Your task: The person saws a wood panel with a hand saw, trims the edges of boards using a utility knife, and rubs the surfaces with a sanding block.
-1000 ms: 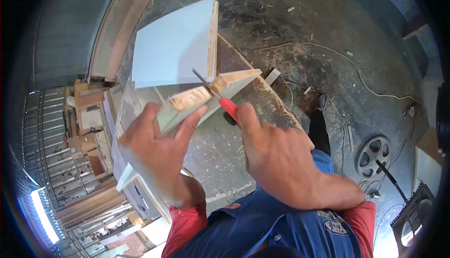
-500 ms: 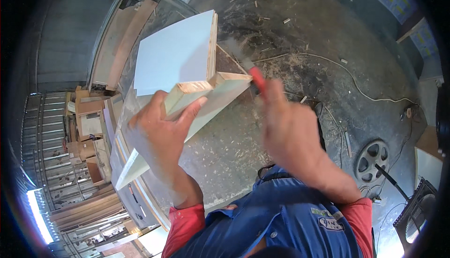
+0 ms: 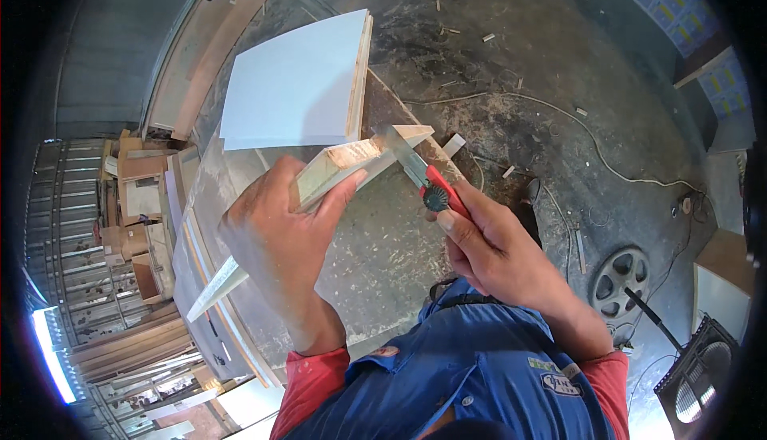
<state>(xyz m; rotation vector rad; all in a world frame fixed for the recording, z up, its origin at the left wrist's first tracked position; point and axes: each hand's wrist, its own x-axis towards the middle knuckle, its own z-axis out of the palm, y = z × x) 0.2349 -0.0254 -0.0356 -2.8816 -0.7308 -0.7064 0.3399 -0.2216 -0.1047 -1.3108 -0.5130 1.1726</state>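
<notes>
My left hand [image 3: 276, 228] is closed round a pale wooden board [image 3: 315, 184], thumb on one face and fingers on the other. The board stands tilted, its raw wood edge facing up. A second pale strip of edge [image 3: 415, 132] shows beside it; whether it is a separate board I cannot tell. My right hand [image 3: 499, 252] grips a red utility knife [image 3: 447, 187] with a black wheel. Its extended blade [image 3: 406, 155] lies across the board's edge, and the tip is blurred. Beyond my left hand, a stack of white panels [image 3: 292, 81] lies on the worn work table [image 3: 371, 256].
A pale cable [image 3: 595, 123] runs over the floor on the right, among scattered wood offcuts [image 3: 488, 38]. A grey wheel-shaped base [image 3: 620, 282] and a black floor fan [image 3: 697, 376] stand at the lower right. Stacked boards [image 3: 140, 344] fill the left side.
My right hand has drawn the knife back toward me, its blade now across the board's edge. The left hand keeps its hold, and the board has shifted slightly.
</notes>
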